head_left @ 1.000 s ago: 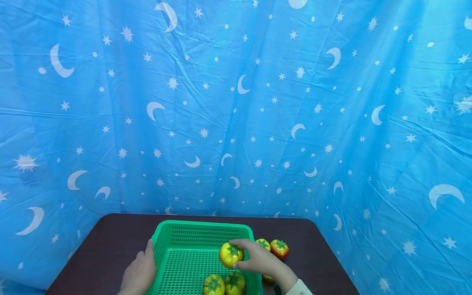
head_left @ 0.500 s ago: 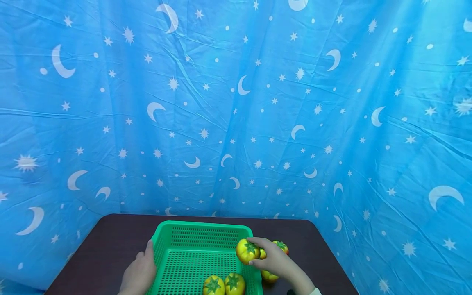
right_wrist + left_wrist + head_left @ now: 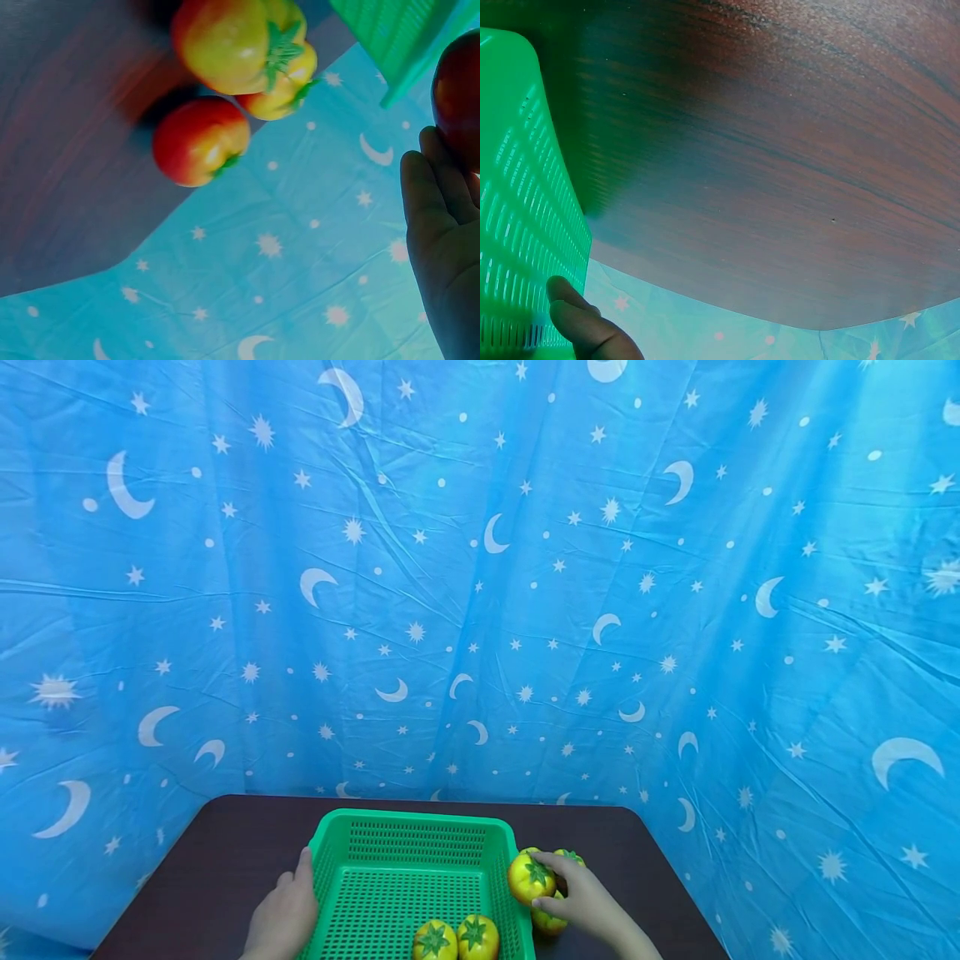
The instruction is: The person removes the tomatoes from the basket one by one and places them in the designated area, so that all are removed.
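Observation:
My right hand (image 3: 583,900) grips a yellow tomato (image 3: 531,878) with a green leafy top, just beyond the right rim of a green plastic basket (image 3: 416,815). In the right wrist view the same tomato (image 3: 459,94) looks dark red against the fingers (image 3: 427,180). Around that hand lie more tomatoes: one below it (image 3: 550,924), one behind (image 3: 572,856), and another mostly hidden. Two tomatoes, a left one (image 3: 435,940) and a right one (image 3: 477,937), sit inside the basket at its near right. My left hand (image 3: 285,912) rests against the basket's left outer wall, fingers touching it.
The basket stands on a dark brown wooden table (image 3: 247,835) with rounded far corners. A blue curtain (image 3: 480,610) printed with moons and stars hangs behind and beside the table. Three yellow-red tomatoes, including a nearer one (image 3: 201,141), show close together in the right wrist view.
My right hand has carried the tomato rightward from over the basket, past its right rim, to the tomatoes outside. My left hand and the basket have stayed in place.

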A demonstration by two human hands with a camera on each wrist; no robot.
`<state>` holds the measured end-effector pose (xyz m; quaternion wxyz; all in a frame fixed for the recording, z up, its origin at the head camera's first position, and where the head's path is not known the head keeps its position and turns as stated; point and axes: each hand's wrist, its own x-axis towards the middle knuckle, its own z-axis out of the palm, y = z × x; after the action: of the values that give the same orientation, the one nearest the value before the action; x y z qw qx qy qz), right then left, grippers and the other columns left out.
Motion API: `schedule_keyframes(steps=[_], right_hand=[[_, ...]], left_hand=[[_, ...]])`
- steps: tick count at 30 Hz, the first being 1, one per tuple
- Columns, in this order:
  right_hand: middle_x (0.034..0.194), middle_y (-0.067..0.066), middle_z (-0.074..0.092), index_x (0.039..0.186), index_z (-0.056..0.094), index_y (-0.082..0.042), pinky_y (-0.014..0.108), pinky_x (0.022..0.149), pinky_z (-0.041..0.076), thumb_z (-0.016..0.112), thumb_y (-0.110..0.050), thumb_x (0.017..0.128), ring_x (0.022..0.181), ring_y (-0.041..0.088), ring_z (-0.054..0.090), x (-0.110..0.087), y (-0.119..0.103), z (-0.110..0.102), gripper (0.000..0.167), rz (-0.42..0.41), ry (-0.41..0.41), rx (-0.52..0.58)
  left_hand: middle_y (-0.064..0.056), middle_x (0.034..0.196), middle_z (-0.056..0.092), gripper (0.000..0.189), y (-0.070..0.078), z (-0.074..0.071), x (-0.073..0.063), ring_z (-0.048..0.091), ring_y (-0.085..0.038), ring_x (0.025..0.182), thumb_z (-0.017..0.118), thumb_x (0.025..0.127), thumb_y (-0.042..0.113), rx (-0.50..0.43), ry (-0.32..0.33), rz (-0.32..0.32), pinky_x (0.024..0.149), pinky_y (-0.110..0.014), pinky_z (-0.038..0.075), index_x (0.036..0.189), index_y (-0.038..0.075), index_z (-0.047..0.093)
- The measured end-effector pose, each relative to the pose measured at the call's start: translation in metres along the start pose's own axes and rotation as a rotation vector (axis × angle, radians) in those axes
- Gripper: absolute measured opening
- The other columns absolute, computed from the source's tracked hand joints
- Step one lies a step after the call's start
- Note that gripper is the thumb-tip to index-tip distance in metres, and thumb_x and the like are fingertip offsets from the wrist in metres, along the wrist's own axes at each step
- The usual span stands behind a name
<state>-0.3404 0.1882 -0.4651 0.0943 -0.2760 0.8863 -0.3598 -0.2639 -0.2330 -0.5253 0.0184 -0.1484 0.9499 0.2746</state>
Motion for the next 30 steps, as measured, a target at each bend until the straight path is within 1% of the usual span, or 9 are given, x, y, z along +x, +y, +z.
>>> schedule_keyframes(steps=[3, 10, 13, 19, 22, 25, 27, 30], right_hand=[[0.14, 0.02, 0.057, 0.143, 0.053, -0.004, 0.042, 0.085, 0.057, 0.077, -0.032, 0.088, 0.116, 0.034, 0.062, -0.004, 0.004, 0.0, 0.066, 0.032, 0.003, 0.002], [0.14, 0.024, 0.056, 0.143, 0.053, -0.004, 0.035, 0.081, 0.057, 0.078, -0.032, 0.087, 0.113, 0.03, 0.063, -0.01, 0.017, 0.0, 0.067, 0.058, 0.005, 0.036], [0.142, 0.026, 0.053, 0.144, 0.052, -0.004, 0.036, 0.082, 0.057, 0.079, -0.032, 0.086, 0.114, 0.032, 0.063, -0.013, 0.019, -0.002, 0.069, 0.077, 0.019, 0.05], [0.144, 0.028, 0.05, 0.145, 0.051, -0.003, 0.039, 0.082, 0.058, 0.079, -0.032, 0.085, 0.117, 0.037, 0.062, -0.019, 0.025, -0.006, 0.072, 0.118, 0.033, 0.056], [0.145, 0.028, 0.05, 0.144, 0.051, -0.002, 0.046, 0.087, 0.057, 0.079, -0.033, 0.085, 0.121, 0.042, 0.059, -0.021, 0.03, -0.005, 0.072, 0.141, 0.045, 0.027], [0.142, 0.028, 0.053, 0.141, 0.054, -0.002, 0.053, 0.089, 0.055, 0.08, -0.035, 0.084, 0.122, 0.045, 0.057, -0.023, 0.035, -0.004, 0.071, 0.174, 0.063, -0.015], [0.138, 0.027, 0.056, 0.139, 0.055, 0.0, 0.053, 0.087, 0.055, 0.08, -0.034, 0.084, 0.117, 0.042, 0.06, -0.025, 0.039, -0.002, 0.069, 0.194, 0.065, -0.028], [0.131, 0.025, 0.06, 0.136, 0.056, 0.002, 0.047, 0.08, 0.056, 0.08, -0.032, 0.083, 0.107, 0.033, 0.063, -0.027, 0.045, 0.002, 0.067, 0.207, 0.051, -0.044]], left_hand=[[-0.018, 0.091, 0.056, 0.06, 0.0, 0.0, 0.0, 0.051, -0.022, 0.067, 0.039, 0.102, -0.001, -0.001, 0.001, 0.0, 0.057, -0.037, 0.041, 0.155, -0.012, 0.014], [-0.021, 0.096, 0.058, 0.058, -0.002, 0.0, 0.002, 0.056, -0.023, 0.072, 0.039, 0.102, 0.0, 0.011, -0.001, -0.001, 0.06, -0.041, 0.046, 0.154, -0.013, 0.016], [-0.021, 0.097, 0.058, 0.058, -0.001, -0.001, 0.002, 0.057, -0.024, 0.073, 0.039, 0.102, 0.0, 0.011, -0.003, -0.004, 0.061, -0.042, 0.047, 0.154, -0.013, 0.016], [-0.021, 0.096, 0.058, 0.058, -0.001, 0.0, 0.002, 0.057, -0.024, 0.073, 0.04, 0.103, 0.0, 0.023, -0.005, -0.003, 0.062, -0.042, 0.048, 0.154, -0.014, 0.016], [-0.02, 0.095, 0.057, 0.058, -0.001, 0.0, 0.002, 0.056, -0.023, 0.072, 0.041, 0.103, 0.0, 0.021, -0.013, -0.003, 0.06, -0.041, 0.047, 0.154, -0.014, 0.016], [-0.02, 0.095, 0.057, 0.059, -0.001, -0.001, 0.003, 0.055, -0.023, 0.071, 0.041, 0.102, 0.0, 0.018, -0.015, -0.005, 0.06, -0.04, 0.047, 0.154, -0.013, 0.015], [-0.02, 0.095, 0.057, 0.059, -0.001, -0.001, 0.003, 0.055, -0.023, 0.072, 0.041, 0.102, 0.0, 0.018, -0.015, -0.007, 0.06, -0.04, 0.047, 0.154, -0.013, 0.015], [-0.02, 0.095, 0.057, 0.059, -0.001, -0.001, 0.003, 0.055, -0.023, 0.071, 0.041, 0.102, 0.0, 0.017, -0.018, -0.005, 0.06, -0.04, 0.046, 0.154, -0.013, 0.015]])
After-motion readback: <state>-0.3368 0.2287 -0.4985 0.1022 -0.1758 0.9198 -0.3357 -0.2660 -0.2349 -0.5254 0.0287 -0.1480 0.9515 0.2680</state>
